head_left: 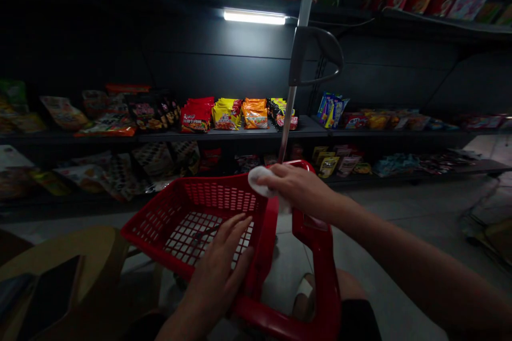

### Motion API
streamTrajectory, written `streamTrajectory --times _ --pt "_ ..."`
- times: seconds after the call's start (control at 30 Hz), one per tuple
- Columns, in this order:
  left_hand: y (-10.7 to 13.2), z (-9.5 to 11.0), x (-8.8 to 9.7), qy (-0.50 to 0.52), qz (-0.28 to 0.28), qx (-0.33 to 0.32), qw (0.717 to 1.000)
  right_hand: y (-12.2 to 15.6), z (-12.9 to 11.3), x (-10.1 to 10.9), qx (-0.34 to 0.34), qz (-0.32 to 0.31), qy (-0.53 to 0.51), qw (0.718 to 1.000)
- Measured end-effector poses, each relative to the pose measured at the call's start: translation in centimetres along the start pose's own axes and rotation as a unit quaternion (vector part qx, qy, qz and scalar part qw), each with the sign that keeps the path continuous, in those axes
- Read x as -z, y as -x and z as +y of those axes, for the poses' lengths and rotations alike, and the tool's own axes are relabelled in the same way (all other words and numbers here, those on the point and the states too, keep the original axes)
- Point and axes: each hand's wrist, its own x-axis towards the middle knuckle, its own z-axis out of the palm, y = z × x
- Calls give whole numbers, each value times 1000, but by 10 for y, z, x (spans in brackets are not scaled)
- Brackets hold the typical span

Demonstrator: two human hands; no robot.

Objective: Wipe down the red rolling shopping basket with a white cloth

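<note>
The cart (224,194) is in front of the person, below the shelf (236,134) with snack bags (196,114). It is made from red, smooth material, which looks like plastic, and it has a wide basket part whose far wall is cut with rows of small holes. The bottom of this basket is a grid of squares, and pale light comes through them. On the near side there is a thick handle (326,277), bent in a rounded loop, with a soft shine. The right hand (298,186) has its fingers closed around a white wad (260,180) at the cart's upper edge; whether it is cloth or paper, I cannot tell. The left hand (220,261) is above the near side of the basket, its fingers straight and slightly apart, holding nothing.
</note>
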Motion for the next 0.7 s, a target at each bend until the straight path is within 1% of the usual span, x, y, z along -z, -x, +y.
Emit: streamTrajectory --times 0.03,0.1,0.13,0.17,0.2,0.23,0.27,0.33,0.4,0.43,0.47,0.5,0.53,0.57,0.63,0.7 --pt "2 -4 2 -10 -12 26 1000 -12 13 -1 -25 -20 36 999" --pt "5 -12 4 -12 -51 71 996 -34 34 -8 -66 -102 72 990" --pt "6 -16 5 -12 -62 87 994 -42 40 -14 -76 -146 82 983" --pt "6 -18 5 -12 -61 97 993 -48 40 -20 -74 -183 90 976" --pt "7 -20 6 -12 -49 100 994 -50 35 -26 -64 -208 98 971" --pt "8 -22 6 -11 -33 99 994 -48 24 -31 -45 -218 104 969" --pt "8 -24 7 -9 -19 96 995 -44 7 -34 -18 -222 105 969" --pt "8 -27 9 -4 -1 90 996 -28 -34 -37 55 -231 91 967" --pt "7 -29 11 -2 -3 88 996 -11 -72 -35 123 -247 59 959" --pt "7 -31 12 -3 -12 87 996 -6 -86 -33 145 -255 42 955" --pt "7 -32 13 -3 -27 85 996 -4 -93 -31 161 -265 25 950" --pt "7 -32 14 -4 -45 81 996 -6 -93 -29 169 -269 14 948" --pt "7 -33 14 -5 -62 77 995 -11 -86 -27 168 -276 12 946" --pt "6 -33 14 -6 -76 72 994 -20 -74 -25 157 -285 19 946" --pt "5 -33 13 -8 -83 63 995 -43 -37 -25 102 -299 55 947" --pt "3 -32 12 -11 -62 55 996 -67 4 -26 26 -302 98 948"
